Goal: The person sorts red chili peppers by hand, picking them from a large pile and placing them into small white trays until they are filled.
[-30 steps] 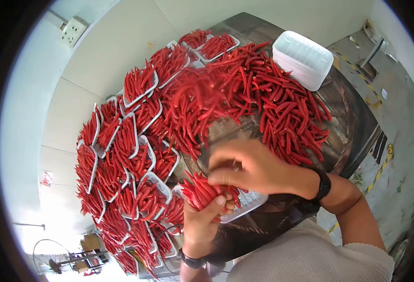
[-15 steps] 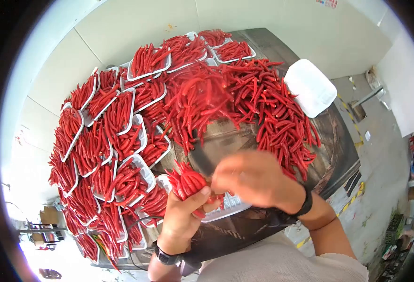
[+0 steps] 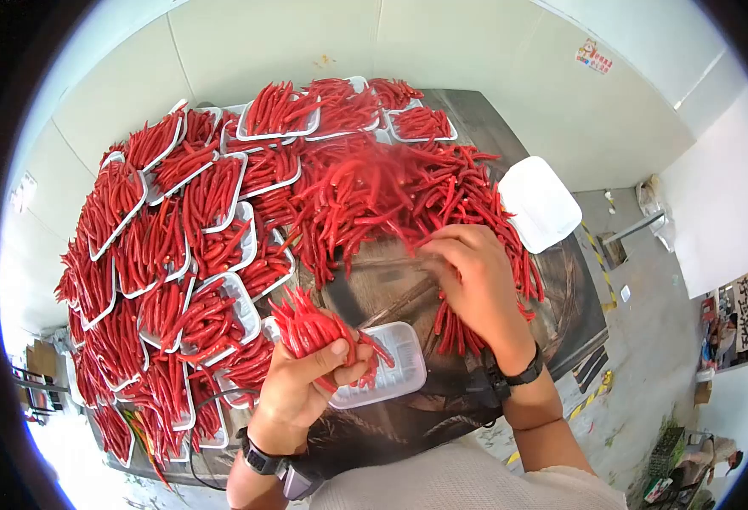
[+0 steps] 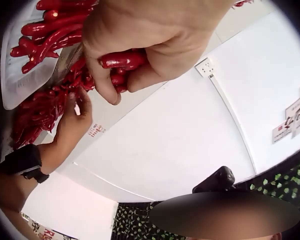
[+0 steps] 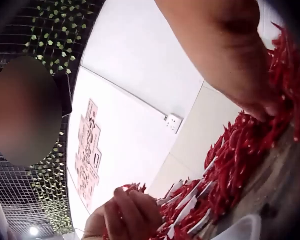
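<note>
In the head view the left hand (image 3: 299, 389) grips a bundle of red chilies (image 3: 309, 328), its thumb across them, above a white tray (image 3: 408, 357) with ribbed bottom. The left wrist view shows the left hand (image 4: 145, 45) curled round several chilies (image 4: 124, 61). The right hand (image 3: 478, 280) is at the near edge of the loose chili pile (image 3: 365, 200), thumb and index finger pinching a chili (image 3: 423, 241). In the right wrist view the right hand's (image 5: 235, 65) fingertips are down among the chilies (image 5: 240, 150), partly hidden.
Many filled trays of chilies (image 3: 212, 191) crowd the left and back of the dark table (image 3: 582, 293), some overlapping. A stack of white trays (image 3: 539, 204) stands at the right beside the pile. A wall socket (image 5: 173, 122) shows in the right wrist view.
The right hand has moved away from the bundle, forward to the loose pile. The left hand still holds its bundle. The head view has shifted, showing more of the right wall.
</note>
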Demonstrator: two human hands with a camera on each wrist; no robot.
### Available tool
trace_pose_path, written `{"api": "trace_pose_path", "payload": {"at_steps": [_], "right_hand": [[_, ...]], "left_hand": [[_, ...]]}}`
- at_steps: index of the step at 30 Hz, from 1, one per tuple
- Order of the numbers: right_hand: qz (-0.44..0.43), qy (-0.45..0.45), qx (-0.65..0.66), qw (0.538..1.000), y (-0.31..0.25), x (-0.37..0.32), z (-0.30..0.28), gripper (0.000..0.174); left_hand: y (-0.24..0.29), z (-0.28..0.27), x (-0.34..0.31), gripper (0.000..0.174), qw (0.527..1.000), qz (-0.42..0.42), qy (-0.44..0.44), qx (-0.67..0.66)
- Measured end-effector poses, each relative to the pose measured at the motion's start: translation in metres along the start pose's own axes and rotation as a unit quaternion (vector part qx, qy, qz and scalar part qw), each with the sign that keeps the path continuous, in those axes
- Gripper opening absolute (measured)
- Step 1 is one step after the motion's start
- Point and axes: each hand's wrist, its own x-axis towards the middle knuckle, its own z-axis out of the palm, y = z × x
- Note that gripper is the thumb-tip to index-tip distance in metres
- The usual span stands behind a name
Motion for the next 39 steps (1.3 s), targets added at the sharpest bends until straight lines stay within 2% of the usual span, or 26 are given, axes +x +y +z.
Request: {"api": "trace_pose_path", "payload": {"at_steps": [2, 5, 6, 8, 9, 10, 12, 14, 15, 16, 17, 19, 21, 23, 24, 25, 27, 28, 29, 31, 33, 34, 35, 38, 39], "right_hand": [[0.054, -0.069, -0.107, 0.99, 0.017, -0.009, 0.0, 0.021], [0.047, -0.104, -0.154, 0.981, 0.027, -0.015, 0.006, 0.018], [0.045, -0.106, -0.154, 0.981, 0.029, -0.016, 0.008, 0.018], [0.028, -0.131, -0.184, 0.974, 0.03, -0.013, 0.009, 0.016], [0.025, -0.129, -0.185, 0.974, 0.029, -0.011, 0.009, 0.016], [0.021, -0.093, -0.166, 0.982, 0.026, -0.01, 0.01, 0.015], [0.012, -0.055, -0.146, 0.988, 0.022, -0.006, 0.012, 0.015], [-0.005, -0.023, 0.028, 0.999, 0.017, -0.002, 0.011, 0.014], [-0.008, -0.025, 0.028, 0.999, 0.006, -0.001, 0.006, 0.014], [0.003, -0.1, 0.16, 0.982, -0.013, 0.001, -0.003, 0.014], [0.015, -0.171, 0.289, 0.942, -0.028, 0.002, -0.009, 0.015], [-0.09, -0.2, 0.325, 0.92, -0.042, -0.001, -0.007, 0.015], [-0.081, -0.192, 0.356, 0.911, -0.053, -0.004, -0.002, 0.019], [-0.043, -0.165, 0.269, 0.948, -0.057, -0.006, -0.004, 0.024], [-0.035, -0.159, 0.262, 0.951, -0.055, -0.006, -0.002, 0.034], [-0.032, -0.157, 0.263, 0.951, -0.053, -0.006, -0.003, 0.034], [-0.038, -0.12, 0.193, 0.973, -0.048, -0.001, -0.009, 0.04], [-0.032, -0.087, 0.213, 0.973, -0.041, -0.002, -0.006, 0.046], [0.028, -0.123, 0.249, 0.96, -0.031, 0.0, -0.009, 0.04], [0.035, -0.107, 0.158, 0.981, 0.002, -0.002, -0.005, 0.032], [0.039, -0.147, -0.032, 0.988, 0.019, -0.01, -0.004, 0.025], [0.075, -0.218, -0.086, 0.969, 0.021, -0.013, -0.002, 0.02], [0.084, -0.215, -0.078, 0.97, 0.021, -0.014, 0.002, 0.02], [0.015, -0.177, -0.08, 0.981, 0.021, -0.015, 0.014, 0.01], [0.022, -0.172, -0.071, 0.982, 0.018, -0.014, 0.016, 0.01]], "left_hand": [[-0.001, 0.0, -0.001, 0.019, 0.999, 0.013, 0.03, 0.015], [-0.004, -0.009, 0.002, 0.023, 0.999, 0.034, -0.01, -0.015], [-0.006, -0.008, 0.002, 0.025, 0.999, 0.038, 0.017, -0.011], [-0.006, -0.009, 0.002, 0.026, 0.999, 0.039, 0.016, 0.01], [-0.006, -0.011, 0.001, 0.028, 0.999, 0.038, 0.014, 0.034], [-0.006, -0.017, 0.005, 0.029, 0.997, 0.042, -0.049, 0.051], [-0.006, -0.009, 0.002, 0.023, 0.998, 0.043, -0.022, 0.041], [-0.007, -0.003, 0.0, 0.018, 0.999, 0.044, 0.007, 0.027], [-0.007, -0.001, 0.0, 0.018, 0.998, 0.046, 0.026, 0.042], [-0.008, -0.001, 0.0, 0.017, 0.996, 0.047, 0.046, 0.058], [-0.009, -0.002, 0.001, 0.017, 0.996, 0.048, 0.047, 0.057], [-0.011, -0.005, 0.001, 0.02, 0.99, 0.056, 0.037, 0.128], [-0.016, -0.014, 0.004, 0.022, 0.985, 0.05, 0.007, 0.163], [-0.017, -0.017, 0.006, 0.025, 0.979, 0.041, -0.024, 0.197], [-0.015, -0.016, 0.006, 0.025, 0.98, 0.004, -0.018, 0.2], [-0.013, -0.014, 0.005, 0.026, 0.978, -0.035, -0.012, 0.205], [-0.01, -0.008, 0.004, 0.03, 0.974, -0.048, -0.022, 0.222], [-0.01, -0.009, 0.004, 0.032, 0.975, -0.053, -0.037, 0.212], [-0.009, -0.01, 0.003, 0.034, 0.976, -0.059, -0.05, 0.202], [-0.011, -0.007, 0.004, 0.033, 0.981, -0.051, -0.035, 0.182], [-0.014, -0.004, 0.006, 0.031, 0.991, -0.021, -0.009, 0.131], [-0.013, -0.012, 0.007, 0.033, 0.99, -0.04, -0.024, 0.136], [-0.013, -0.013, 0.007, 0.033, 0.988, -0.047, -0.021, 0.145], [-0.014, -0.008, 0.003, 0.032, 0.99, -0.027, -0.018, 0.139], [-0.014, -0.006, 0.002, 0.032, 0.988, -0.032, -0.015, 0.149]]}}
